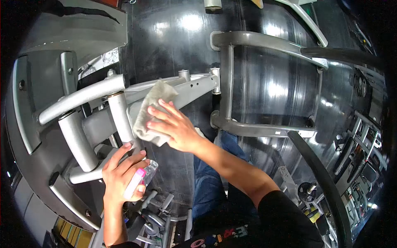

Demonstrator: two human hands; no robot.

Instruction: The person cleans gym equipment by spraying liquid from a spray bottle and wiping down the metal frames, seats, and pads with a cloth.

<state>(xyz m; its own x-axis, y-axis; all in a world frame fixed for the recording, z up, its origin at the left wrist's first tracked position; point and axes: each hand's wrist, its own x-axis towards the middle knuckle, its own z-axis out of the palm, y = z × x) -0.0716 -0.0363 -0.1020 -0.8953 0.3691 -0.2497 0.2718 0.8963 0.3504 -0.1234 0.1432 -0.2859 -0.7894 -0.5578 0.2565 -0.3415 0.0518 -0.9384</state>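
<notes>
My right hand (175, 128) lies over a light grey cloth (149, 112), fingers spread, pressing it against the silver metal beam (192, 89) of a gym machine. My left hand (124, 171) is wrapped round a small clear spray bottle (151, 168) with a pink-and-white spray head (135, 182). That hand is beside the lower end of a silver upright tube (120, 115), and its fingertips are close to the metal. The palm and fingers hide part of the bottle.
A thicker silver post (77, 140) and a curved silver tube (82, 98) stand at the left. On the right, a grey tubular frame (227, 82) rests on the dark shiny floor (165, 45). A black bar (322, 182) slants down at lower right.
</notes>
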